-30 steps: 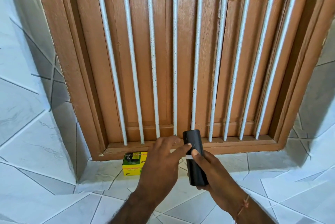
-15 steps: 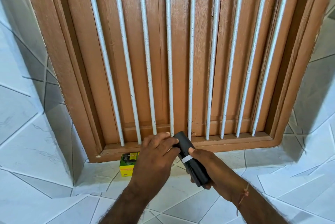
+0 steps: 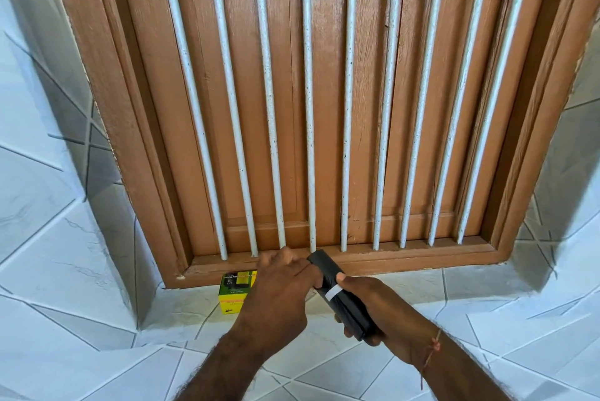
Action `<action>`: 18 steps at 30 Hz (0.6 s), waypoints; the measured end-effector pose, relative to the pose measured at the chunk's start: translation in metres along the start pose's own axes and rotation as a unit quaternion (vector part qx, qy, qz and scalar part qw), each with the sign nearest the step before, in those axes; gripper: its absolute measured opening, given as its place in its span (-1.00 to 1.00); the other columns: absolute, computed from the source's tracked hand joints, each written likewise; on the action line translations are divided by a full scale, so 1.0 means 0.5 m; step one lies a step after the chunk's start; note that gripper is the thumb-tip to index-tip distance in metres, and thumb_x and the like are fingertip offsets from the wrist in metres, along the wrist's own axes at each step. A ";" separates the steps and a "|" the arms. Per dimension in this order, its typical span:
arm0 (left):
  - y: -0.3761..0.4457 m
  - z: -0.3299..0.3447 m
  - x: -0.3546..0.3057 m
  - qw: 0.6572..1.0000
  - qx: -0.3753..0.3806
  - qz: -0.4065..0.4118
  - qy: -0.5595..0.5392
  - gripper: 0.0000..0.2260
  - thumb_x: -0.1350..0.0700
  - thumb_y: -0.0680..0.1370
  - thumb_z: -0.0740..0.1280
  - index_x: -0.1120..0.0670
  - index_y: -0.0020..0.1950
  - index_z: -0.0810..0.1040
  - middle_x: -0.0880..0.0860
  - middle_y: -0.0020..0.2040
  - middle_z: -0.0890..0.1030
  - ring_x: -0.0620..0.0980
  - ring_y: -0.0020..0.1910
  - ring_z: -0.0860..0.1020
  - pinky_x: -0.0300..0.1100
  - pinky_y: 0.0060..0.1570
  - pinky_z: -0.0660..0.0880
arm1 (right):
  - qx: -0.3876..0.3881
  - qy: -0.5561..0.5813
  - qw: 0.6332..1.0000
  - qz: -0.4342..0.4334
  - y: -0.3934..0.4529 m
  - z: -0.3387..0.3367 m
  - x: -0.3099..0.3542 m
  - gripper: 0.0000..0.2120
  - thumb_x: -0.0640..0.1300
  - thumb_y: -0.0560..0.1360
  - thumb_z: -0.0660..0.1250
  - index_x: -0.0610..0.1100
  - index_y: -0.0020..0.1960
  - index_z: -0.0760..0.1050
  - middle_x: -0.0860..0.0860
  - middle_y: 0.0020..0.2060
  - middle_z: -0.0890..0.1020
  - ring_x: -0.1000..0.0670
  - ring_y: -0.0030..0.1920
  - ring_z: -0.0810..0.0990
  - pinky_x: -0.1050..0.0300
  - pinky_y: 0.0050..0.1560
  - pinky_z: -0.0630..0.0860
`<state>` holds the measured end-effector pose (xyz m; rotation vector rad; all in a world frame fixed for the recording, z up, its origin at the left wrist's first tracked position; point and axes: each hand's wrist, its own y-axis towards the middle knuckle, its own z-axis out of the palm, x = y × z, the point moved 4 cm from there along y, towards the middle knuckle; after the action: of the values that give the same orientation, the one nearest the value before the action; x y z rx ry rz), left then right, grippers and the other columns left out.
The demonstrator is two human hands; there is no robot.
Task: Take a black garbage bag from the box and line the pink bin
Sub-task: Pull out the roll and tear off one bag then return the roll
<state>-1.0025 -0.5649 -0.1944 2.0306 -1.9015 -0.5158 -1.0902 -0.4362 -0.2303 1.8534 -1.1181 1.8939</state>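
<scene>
One roll of black bags (image 3: 341, 296) is gripped by the right hand (image 3: 373, 306) and has been tilted leftward; its end is pinched by the left hand (image 3: 282, 290); the box (image 3: 232, 293) lies behind on the tiled surface (image 3: 422, 290); a bag is judged about to be unrolled.

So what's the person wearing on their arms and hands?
Nothing covers either forearm, no sleeves and no gloves. The left hand is bare. The right hand has only a thin reddish thread bracelet tied round the wrist, with a loose end hanging.
</scene>
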 end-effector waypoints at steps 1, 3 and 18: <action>0.000 0.001 -0.001 1.000 0.006 -0.005 -0.006 -0.64 0.30 0.35 0.40 -0.11 -0.03 0.47 -0.18 -0.04 0.60 -0.04 0.07 0.41 -0.09 0.10 0.30 | -0.001 0.001 1.000 0.002 0.001 0.000 -0.004 -0.56 0.19 0.54 0.17 -0.17 0.07 0.52 -0.12 -0.23 0.67 -0.05 -0.32 0.60 0.19 -0.42 0.34; -0.002 0.001 -0.003 1.000 0.010 -0.014 -0.023 -0.68 0.28 0.44 0.32 -0.11 0.04 0.47 -0.19 0.06 0.57 -0.07 0.13 0.35 -0.08 0.20 0.26 | -0.002 0.001 1.000 0.001 0.004 0.000 -0.011 -0.56 0.20 0.54 0.17 -0.17 0.07 0.52 -0.12 -0.24 0.67 -0.05 -0.32 0.60 0.18 -0.41 0.33; -0.011 0.016 -0.014 0.992 0.035 -0.082 -0.092 -0.87 0.08 0.58 0.19 -0.13 0.06 0.45 -0.20 0.17 0.44 -0.07 0.22 0.29 -0.13 0.20 0.21 | -0.048 0.040 0.998 -0.023 0.023 0.010 -0.038 -0.56 0.17 0.55 0.18 -0.22 0.09 0.48 -0.17 -0.25 0.61 -0.07 -0.36 0.57 0.23 -0.49 0.31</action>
<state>-1.0018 -0.5573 -0.2038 2.2687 -1.8849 -0.7095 -1.0914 -0.4410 -0.2524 1.7227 -1.1099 1.8387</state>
